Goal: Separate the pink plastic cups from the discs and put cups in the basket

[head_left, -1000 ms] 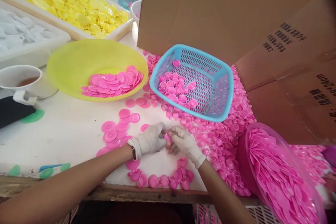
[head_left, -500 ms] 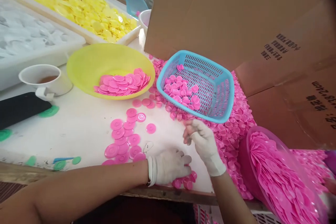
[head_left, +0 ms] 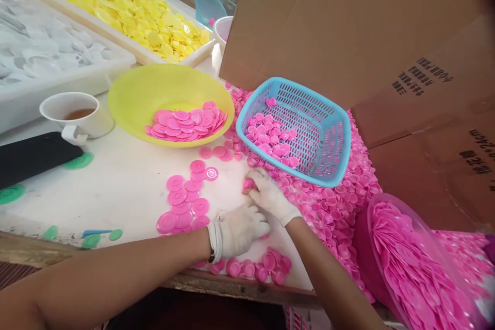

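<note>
Both my hands wear white gloves. My right hand (head_left: 268,195) lies at the edge of a big heap of pink caps (head_left: 336,206) and pinches one small pink cap (head_left: 247,184) in its fingertips. My left hand (head_left: 242,229) rests knuckles up on the white table just behind it, with the fingers curled under; what they hold is hidden. A row of pink caps (head_left: 255,268) lies along the front edge below the left hand. Flat pink discs (head_left: 185,198) lie loose to its left.
A blue mesh basket (head_left: 309,179) with pink caps sits on the heap. A yellow bowl (head_left: 154,87) holds pink discs. Cardboard box (head_left: 328,20) behind, pink basin (head_left: 410,263) of discs at right. Cup (head_left: 73,113), black phone (head_left: 31,157) and trays of yellow discs (head_left: 127,5) at left.
My right hand came down from near the basket to the heap's edge and pinched a cap. My left hand moved slightly up from the front-edge caps. The view shifted left.
</note>
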`<state>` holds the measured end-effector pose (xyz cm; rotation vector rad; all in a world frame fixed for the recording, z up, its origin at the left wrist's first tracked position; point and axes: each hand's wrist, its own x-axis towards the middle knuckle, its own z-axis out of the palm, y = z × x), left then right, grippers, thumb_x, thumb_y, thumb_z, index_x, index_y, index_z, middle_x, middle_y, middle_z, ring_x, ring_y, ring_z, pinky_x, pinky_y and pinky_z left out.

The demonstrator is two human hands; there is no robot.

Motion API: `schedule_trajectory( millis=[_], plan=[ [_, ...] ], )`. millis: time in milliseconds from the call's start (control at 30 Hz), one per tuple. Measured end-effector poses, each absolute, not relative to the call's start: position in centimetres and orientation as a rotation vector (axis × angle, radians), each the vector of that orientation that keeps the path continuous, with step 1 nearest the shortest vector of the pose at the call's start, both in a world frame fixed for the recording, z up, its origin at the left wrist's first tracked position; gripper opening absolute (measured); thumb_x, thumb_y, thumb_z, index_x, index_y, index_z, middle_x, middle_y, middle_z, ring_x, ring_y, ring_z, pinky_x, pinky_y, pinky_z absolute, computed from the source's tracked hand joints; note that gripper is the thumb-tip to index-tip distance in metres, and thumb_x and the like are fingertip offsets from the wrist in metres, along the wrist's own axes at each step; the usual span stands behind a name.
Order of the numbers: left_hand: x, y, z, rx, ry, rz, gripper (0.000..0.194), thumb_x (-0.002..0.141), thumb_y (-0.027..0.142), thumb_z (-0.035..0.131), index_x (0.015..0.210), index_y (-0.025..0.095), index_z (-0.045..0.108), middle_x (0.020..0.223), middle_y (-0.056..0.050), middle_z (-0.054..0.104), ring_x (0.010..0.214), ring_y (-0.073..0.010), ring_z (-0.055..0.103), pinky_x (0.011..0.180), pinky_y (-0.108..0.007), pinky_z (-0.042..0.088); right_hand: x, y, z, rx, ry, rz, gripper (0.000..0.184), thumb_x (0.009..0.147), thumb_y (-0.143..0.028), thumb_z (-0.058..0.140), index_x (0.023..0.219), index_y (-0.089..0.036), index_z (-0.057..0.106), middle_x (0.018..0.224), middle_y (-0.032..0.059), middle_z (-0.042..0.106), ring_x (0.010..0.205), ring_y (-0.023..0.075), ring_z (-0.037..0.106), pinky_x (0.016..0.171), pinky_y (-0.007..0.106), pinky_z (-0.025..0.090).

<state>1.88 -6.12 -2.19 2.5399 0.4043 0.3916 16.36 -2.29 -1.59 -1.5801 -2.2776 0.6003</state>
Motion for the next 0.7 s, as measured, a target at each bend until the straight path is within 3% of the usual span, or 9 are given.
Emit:
schedule_trajectory(
  millis=[167,300,367,467,567,700],
  plan=[
    [1.7,-5.4,-1.6,2.251,0.648,0.467,0.02,0.083,0.01,0.039,0.089,0.016,0.057,0.091,-0.006,0.061,0.084,-0.018,0.057,0.079,-0.032,0.045,20.2,-7.4,-1.9,-1.667,-1.592,0.858,0.029,0.073,-0.008,0.045,0.099,-0.02,0.046,0.082,-0.0001,0.054,0.071,0.0126,0.058,0.064,0.025,0.049],
    [1.8,-5.5,-0.3,1.6,0.858,0.266,0.022,0.087,0.029,0.034,0.093,0.017,0.052,0.061,0.0,0.056,0.049,-0.0127,0.053,0.051,-0.026,0.045,20.9,-12.6,-1.3,-1.69,-1.497,0.835,0.011,0.077,-0.013,0.049,0.085,-0.02,0.048,0.074,-0.0012,0.055,0.06,0.0111,0.056,0.053,0.021,0.046],
    [2.1,-5.9,0.2,1.307,0.835,0.073,0.027,0.085,0.033,0.036,0.105,0.017,0.044,0.055,0.003,0.052,0.04,-0.0122,0.049,0.041,-0.023,0.042,20.6,-14.3,-1.1,-1.74,-1.644,0.708,0.01,0.079,-0.012,0.047,0.081,-0.019,0.053,0.074,0.001,0.057,0.064,0.0124,0.057,0.058,0.023,0.048],
    [2.4,-6.3,0.1,1.103,0.738,0.003,0.033,0.082,0.035,0.041,0.111,0.017,0.039,0.06,0.003,0.053,0.046,-0.0135,0.055,0.045,-0.025,0.045,20.0,-15.3,-1.2,-1.684,-1.902,0.546,0.036,0.077,-0.002,0.037,0.099,-0.02,0.06,0.094,0.0063,0.062,0.085,0.0156,0.06,0.075,0.027,0.052],
    [2.8,-6.3,-0.9,1.024,0.668,0.077,0.033,0.079,0.038,0.047,0.102,0.015,0.044,0.062,0.003,0.053,0.051,-0.0122,0.055,0.051,-0.024,0.045,19.5,-15.7,-1.7,-1.629,-2.1,0.534,0.054,0.077,0.0,0.035,0.12,-0.024,0.055,0.114,0.0074,0.059,0.102,0.0181,0.056,0.087,0.033,0.051],
    [3.4,-6.3,-2.5,0.932,0.602,0.203,0.034,0.068,0.036,0.063,0.088,0.013,0.048,0.066,0.001,0.054,0.051,-0.0077,0.048,0.051,-0.022,0.04,19.5,-16.2,-2.5,-1.614,-2.049,0.512,0.053,0.079,-0.002,0.04,0.127,-0.022,0.052,0.129,0.0085,0.052,0.115,0.0204,0.051,0.096,0.038,0.047]
  ],
)
